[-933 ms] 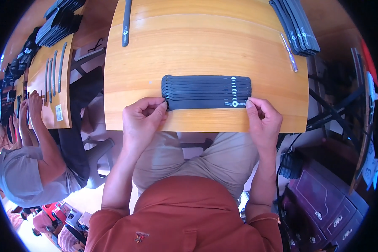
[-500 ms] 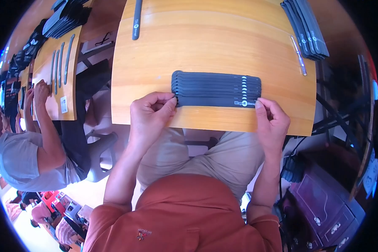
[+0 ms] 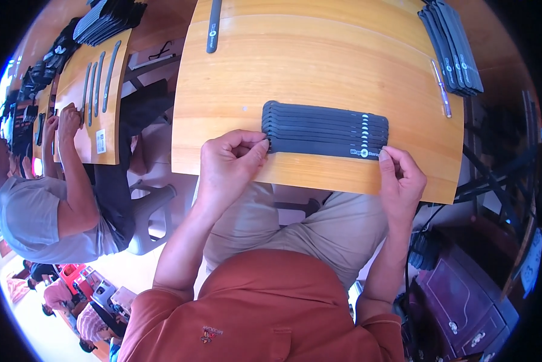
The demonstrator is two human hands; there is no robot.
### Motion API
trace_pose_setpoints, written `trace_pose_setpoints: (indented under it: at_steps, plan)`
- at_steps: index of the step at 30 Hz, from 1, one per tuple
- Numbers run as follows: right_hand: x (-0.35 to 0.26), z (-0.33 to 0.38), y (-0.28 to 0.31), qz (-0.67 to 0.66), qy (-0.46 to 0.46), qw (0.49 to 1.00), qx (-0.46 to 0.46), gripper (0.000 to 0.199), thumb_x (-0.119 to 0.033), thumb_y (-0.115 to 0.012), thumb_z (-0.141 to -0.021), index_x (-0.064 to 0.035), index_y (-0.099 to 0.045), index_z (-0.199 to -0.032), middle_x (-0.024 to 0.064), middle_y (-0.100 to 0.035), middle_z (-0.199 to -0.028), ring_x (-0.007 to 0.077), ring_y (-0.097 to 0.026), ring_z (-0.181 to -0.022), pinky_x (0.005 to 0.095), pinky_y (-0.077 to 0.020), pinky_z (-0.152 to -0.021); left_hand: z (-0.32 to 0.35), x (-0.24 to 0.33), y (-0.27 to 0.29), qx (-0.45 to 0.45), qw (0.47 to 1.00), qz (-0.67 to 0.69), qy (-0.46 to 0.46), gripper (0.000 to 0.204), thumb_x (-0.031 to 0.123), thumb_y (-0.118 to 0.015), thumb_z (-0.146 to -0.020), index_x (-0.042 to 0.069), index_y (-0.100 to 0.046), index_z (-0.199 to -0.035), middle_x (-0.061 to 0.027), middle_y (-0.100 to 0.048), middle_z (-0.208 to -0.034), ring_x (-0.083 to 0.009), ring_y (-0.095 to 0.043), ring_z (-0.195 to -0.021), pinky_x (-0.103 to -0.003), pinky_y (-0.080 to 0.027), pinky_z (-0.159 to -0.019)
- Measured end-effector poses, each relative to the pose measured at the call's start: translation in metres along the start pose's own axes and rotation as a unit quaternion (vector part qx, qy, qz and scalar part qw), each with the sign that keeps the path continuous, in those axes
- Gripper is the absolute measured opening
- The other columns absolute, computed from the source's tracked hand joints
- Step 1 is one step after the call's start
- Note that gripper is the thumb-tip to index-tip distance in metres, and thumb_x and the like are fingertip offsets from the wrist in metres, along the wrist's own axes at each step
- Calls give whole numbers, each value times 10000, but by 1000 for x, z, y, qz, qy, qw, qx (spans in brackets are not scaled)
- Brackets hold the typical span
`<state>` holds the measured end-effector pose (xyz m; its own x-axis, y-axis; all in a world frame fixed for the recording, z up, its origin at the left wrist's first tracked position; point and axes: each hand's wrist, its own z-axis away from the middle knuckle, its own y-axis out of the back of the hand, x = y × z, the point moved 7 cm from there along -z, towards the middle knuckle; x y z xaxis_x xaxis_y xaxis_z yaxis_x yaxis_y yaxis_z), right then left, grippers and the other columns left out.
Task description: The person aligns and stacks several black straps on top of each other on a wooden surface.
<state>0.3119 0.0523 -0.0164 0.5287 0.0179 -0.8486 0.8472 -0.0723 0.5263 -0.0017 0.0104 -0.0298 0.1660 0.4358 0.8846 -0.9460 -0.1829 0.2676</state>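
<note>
Several dark strap-like strips (image 3: 319, 122) lie overlapped like shingles near the table's front edge, each showing a slice of a pale round mark at its right part. The nearest strap (image 3: 316, 147) lies on top, with its whole face and white print showing. My left hand (image 3: 227, 166) pinches this strap's left end between thumb and forefinger. At its right end, my right hand (image 3: 402, 175) has thumb and forefinger closed on the corner. Fingertips cover both ends of the strap.
One loose dark strap (image 3: 214, 27) lies at the table's far left. A pen-like tool (image 3: 442, 90) and a pile of dark straps (image 3: 453, 51) sit at the right edge. Left of me, a co-worker (image 3: 48, 205) works at another wooden table (image 3: 72, 148) holding straps. Purple drawers (image 3: 458, 301) stand lower right.
The whole view has shifted a little, so the table and hands appear farther right. Both hands keep their pinch on the nearest strap, and the row of straps looks the same.
</note>
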Motion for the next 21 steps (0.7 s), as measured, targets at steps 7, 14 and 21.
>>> trace_pose_setpoints:
  at_steps: [7, 14, 21]
  plan:
    - [4, 1, -1, -13, -1, 1000, 1, 126, -64, -723, -956, 46, -724, -1018, 71, -685, -813, 93, -588, -683, 257, -479, -633, 0, -3, 0, 4, 1000, 10, 10, 131, 47, -747, -951, -48, -747, -1041, -54, -732, -814, -66, -677, -693, -193, -564, -631]
    - [0, 1, -2, -18, 20, 1000, 8, 109, -53, -722, -949, 40, -721, -1006, 93, -701, -824, 111, -602, -662, 271, -486, -617, 1, 0, -1, 16, 1000, 20, 12, 125, 42, -735, -952, -62, -741, -1022, -53, -719, -775, -65, -660, -687, -205, -541, -607]
    - [-2, 0, -1, -6, 35, 999, 10, 111, -57, -722, -947, 38, -717, -1004, 106, -701, -823, 130, -612, -643, 280, -490, -605, 1, 0, -2, 16, 1000, 21, 13, 126, 47, -737, -954, -58, -740, -1023, -54, -722, -780, -67, -672, -697, -202, -548, -611]
